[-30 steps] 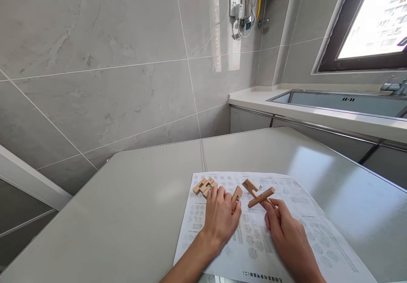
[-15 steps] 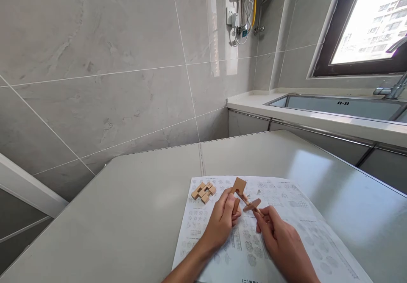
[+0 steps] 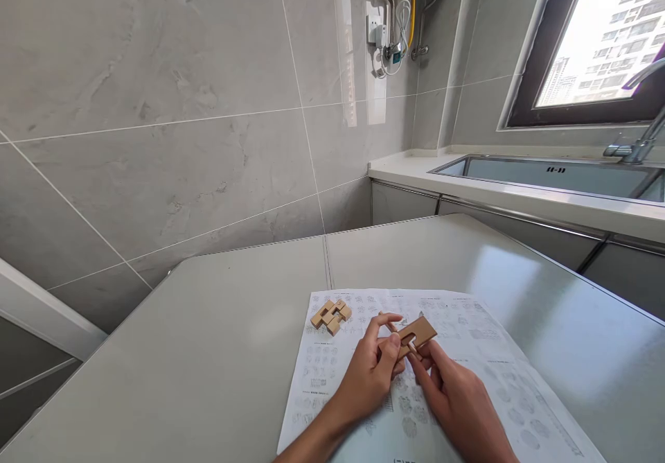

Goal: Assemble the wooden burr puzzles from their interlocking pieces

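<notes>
We see a light-brown, flat rectangular wooden piece with a slot cut into it (image 3: 423, 329), held above the paper between the two hands. Our left hand (image 3: 366, 373) pinches its near end between thumb and fingers, the index finger crooked out past it. Our right hand (image 3: 457, 390) has its thumb and fingertips closed on a slender, pale wooden piece (image 3: 412, 347) at the slot; how far the two pieces interlock, we cannot tell, since fingers cover much of them. Beyond the left hand and apart from it, a tan cluster of blocky wooden pieces (image 3: 332, 322) lies on the large white printed sheet (image 3: 499, 352). We make out rows of small grey figures and text on the sheet, too fine to read; a bolder black line at the bottom is cut off. Under it spreads the glossy off-white table (image 3: 208, 352). Farther off stand a steel-rimmed sink (image 3: 519, 172), a chrome tap (image 3: 634, 150) and grey marbled wall tiles (image 3: 156, 172).
</notes>
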`<state>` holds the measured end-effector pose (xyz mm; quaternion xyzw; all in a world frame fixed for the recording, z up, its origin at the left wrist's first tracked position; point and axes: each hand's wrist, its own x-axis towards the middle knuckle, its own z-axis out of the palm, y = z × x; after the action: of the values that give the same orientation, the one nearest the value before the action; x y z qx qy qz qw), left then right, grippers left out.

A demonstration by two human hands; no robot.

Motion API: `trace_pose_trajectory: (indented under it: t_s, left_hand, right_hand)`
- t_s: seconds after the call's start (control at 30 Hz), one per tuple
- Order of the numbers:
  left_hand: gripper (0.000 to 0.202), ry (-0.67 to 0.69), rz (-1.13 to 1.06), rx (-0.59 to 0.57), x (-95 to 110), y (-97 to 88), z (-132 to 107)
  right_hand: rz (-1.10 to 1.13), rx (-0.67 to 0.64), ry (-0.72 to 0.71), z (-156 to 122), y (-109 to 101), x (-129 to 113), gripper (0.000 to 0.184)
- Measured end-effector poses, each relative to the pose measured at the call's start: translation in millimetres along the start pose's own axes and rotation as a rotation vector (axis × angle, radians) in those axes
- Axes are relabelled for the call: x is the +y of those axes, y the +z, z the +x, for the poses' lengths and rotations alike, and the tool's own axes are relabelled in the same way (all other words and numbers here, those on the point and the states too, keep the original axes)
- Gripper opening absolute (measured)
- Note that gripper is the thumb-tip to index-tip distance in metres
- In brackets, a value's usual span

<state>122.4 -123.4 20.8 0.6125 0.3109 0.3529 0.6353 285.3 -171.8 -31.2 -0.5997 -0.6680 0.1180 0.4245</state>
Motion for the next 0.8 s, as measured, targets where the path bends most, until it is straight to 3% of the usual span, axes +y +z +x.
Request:
trace_pose_trajectory:
  t_s: [0.17, 0.6, 0.8]
  left_hand:
    - [0.051, 0.032, 0.071, 0.063, -5, 3.2, -1]
    - [0.047, 0.073, 0.15, 0.134, -8, 10.5, -2]
    - [0.045, 0.098, 0.27, 0.238, -8, 10.6, -3]
  right_hand:
    - [-0.04, 0.039, -0.015, 1, 0, -3, 0.041]
    - [-0.023, -0.038, -0.077, 1, -2, 4, 0.033]
    - [-0.036, -0.003, -0.094, 1, -3, -1, 0.037]
